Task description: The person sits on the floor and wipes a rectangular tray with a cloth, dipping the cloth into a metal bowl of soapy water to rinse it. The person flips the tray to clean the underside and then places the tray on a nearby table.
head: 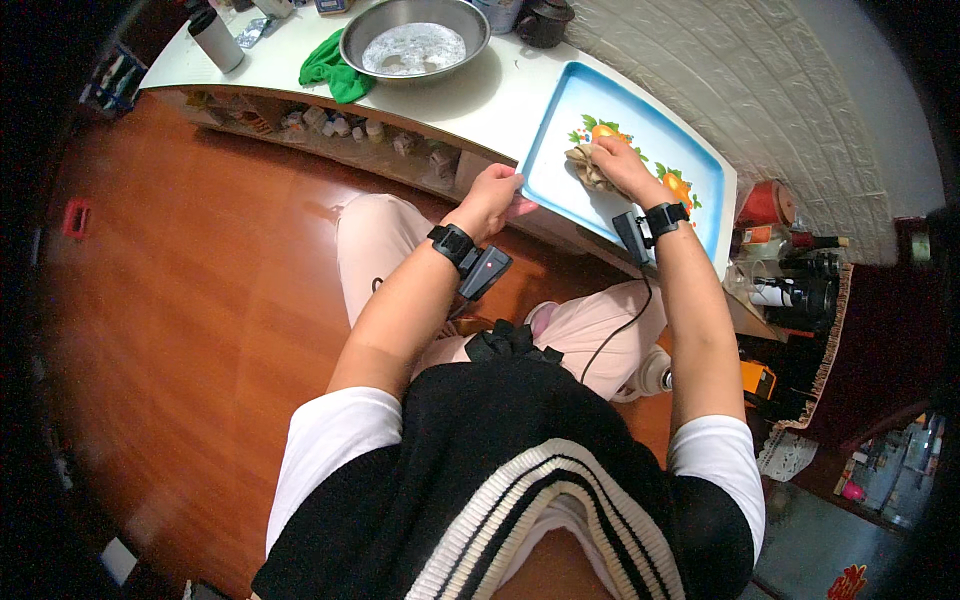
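Observation:
A white rectangular tray (555,172) with a blue border and painted orange fruit lies on the right part of the white counter. My right hand (619,165) presses a crumpled tan cloth (587,169) onto the tray's surface, beside the fruit pattern. At the tray's near left corner, my left hand (495,196) grips the rim, with the thumb on top and fingers beneath. To the left of the tray stands a metal basin (352,56) holding foamy water. A green cloth (336,69) lies bunched against the basin's left side.
A grey cylindrical container (215,41) and a dark pot (545,22) stand on the counter (480,112). Bottles (795,289) and a red round container (766,202) crowd the right side. Behind the tray rises a white brick-textured wall (720,82). Small items fill the shelf below the counter.

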`<state>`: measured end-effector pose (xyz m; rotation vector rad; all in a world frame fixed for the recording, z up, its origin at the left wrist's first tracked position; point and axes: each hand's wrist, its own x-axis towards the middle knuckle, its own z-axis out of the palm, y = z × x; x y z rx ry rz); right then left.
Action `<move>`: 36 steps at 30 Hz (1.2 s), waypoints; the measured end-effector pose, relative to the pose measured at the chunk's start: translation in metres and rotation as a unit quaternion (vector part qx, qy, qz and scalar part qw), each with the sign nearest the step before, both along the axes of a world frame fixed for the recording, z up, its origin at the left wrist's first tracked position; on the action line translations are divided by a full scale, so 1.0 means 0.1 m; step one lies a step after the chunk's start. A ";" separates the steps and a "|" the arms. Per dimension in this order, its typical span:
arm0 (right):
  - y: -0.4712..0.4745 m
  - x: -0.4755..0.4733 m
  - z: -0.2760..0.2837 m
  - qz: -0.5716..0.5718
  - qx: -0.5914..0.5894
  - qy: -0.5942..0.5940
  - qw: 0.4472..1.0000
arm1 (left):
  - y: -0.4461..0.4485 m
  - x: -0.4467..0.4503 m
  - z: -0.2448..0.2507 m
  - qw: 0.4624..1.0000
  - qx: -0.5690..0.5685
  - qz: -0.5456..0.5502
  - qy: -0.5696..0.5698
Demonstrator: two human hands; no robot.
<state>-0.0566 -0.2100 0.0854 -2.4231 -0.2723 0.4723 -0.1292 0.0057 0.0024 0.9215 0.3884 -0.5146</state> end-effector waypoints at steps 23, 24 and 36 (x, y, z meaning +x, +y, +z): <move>0.66 0.13 0.00 0.002 -0.341 -0.038 0.939 | 0.03 -0.05 0.10 1.000 0.003 -0.002 0.013; 0.66 0.13 0.00 -0.001 -0.333 -0.028 0.943 | 0.02 -0.05 0.10 1.000 0.005 -0.003 0.016; 0.27 0.29 -0.11 -0.032 -0.105 0.017 0.994 | 0.02 -0.03 0.00 1.000 -0.017 -0.002 0.011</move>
